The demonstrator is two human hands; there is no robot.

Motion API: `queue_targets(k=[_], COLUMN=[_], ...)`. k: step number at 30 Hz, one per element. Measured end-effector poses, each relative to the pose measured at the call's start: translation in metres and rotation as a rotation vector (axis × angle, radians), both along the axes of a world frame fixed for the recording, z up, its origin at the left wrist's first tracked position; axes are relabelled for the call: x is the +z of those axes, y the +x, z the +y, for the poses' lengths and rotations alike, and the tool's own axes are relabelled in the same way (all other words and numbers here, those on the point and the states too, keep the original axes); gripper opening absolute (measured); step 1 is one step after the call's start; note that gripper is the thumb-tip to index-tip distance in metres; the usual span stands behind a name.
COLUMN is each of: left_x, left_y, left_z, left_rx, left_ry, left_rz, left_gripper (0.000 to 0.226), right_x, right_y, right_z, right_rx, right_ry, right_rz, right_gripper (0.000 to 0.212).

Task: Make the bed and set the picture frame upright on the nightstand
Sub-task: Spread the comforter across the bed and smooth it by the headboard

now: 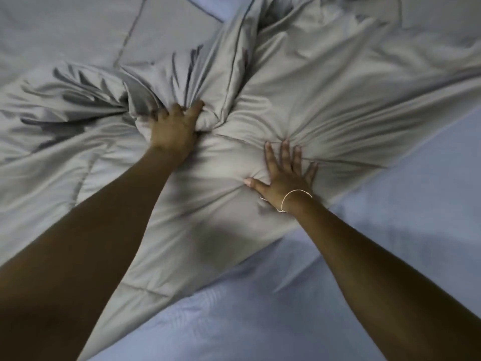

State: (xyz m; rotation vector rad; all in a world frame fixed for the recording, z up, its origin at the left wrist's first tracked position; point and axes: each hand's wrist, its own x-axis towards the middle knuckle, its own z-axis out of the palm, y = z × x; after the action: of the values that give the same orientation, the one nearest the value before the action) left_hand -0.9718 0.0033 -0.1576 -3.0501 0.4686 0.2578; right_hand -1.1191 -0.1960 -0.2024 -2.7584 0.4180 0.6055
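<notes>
- I judge the bed-making to be at an early stage: the grey comforter (325, 105) lies bunched and twisted across the bed, with deep creases radiating from both of my hands.
- My left hand (173, 123) has its fingers curled into a thick fold of the comforter and clamps a fistful of it near the middle of the view.
- My right hand (285, 173) lies flat on the comforter with fingers spread and straight, pressing the cloth down without gripping it; a thin bracelet (295, 199) sits at that wrist.
- The pale blue sheet (390, 230) lies uncovered along the near and right side, so the comforter does not yet reach that edge.
- What looks like a pillow (59, 29) in the same grey, with a dark piped seam, lies at the upper left, partly under the bunched cloth; I cannot tell whether it is set in its final place.
- Left to do, as I judge it: pull the comforter out flat, square it over the blue sheet and smooth the creases.
- The picture frame and the nightstand are not in view, so I cannot tell whether that part of the task has been done.
</notes>
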Motion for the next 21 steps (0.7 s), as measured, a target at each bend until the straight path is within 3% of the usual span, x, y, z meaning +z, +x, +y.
queue_targets(k=[3, 5, 6, 8, 9, 10, 12, 16, 18, 21], left_x=[0.01, 0.017, 0.021, 0.024, 0.025, 0.025, 0.03, 0.05, 0.06, 0.059], left_y=[-0.036, -0.067, -0.084, -0.128, -0.156, -0.187, -0.249, -0.345, -0.353, -0.323], left_z=[0.006, 0.007, 0.007, 0.003, 0.0, -0.005, -0.013, -0.027, -0.028, -0.019], left_rx=[-0.072, -0.134, -0.154, -0.193, -0.228, -0.261, -0.304, -0.356, -0.398, -0.32], left_ry=[-0.008, -0.031, -0.044, -0.076, -0.092, -0.117, -0.147, -0.302, -0.381, -0.372], left_rz=[0.052, 0.096, 0.126, 0.188, 0.196, 0.171, 0.163, 0.339, 0.299, 0.003], left_gripper=[0.062, 0.063, 0.064, 0.065, 0.065, 0.065, 0.063, 0.064, 0.053, 0.049], right_x=[0.025, 0.059, 0.077, 0.103, 0.115, 0.118, 0.109, 0.057, 0.045, 0.042], right_y=[0.016, 0.022, 0.02, 0.006, 0.001, -0.004, -0.014, -0.066, -0.097, -0.132], right_z=[-0.011, -0.014, -0.013, -0.002, 0.005, 0.012, 0.019, 0.001, -0.009, -0.015], right_rx=[-0.166, -0.504, -0.593, -0.507, -0.401, -0.299, -0.147, -0.027, 0.02, 0.074], right_ry=[0.314, 0.678, 0.739, 0.58, 0.454, 0.323, 0.138, 0.112, 0.098, 0.136], right_rz=[0.015, -0.282, -0.475, -0.795, -0.857, -0.832, -0.604, 0.009, -0.005, -0.163], right_gripper=[0.088, 0.086, 0.087, 0.095, 0.1, 0.105, 0.112, 0.108, 0.092, 0.072])
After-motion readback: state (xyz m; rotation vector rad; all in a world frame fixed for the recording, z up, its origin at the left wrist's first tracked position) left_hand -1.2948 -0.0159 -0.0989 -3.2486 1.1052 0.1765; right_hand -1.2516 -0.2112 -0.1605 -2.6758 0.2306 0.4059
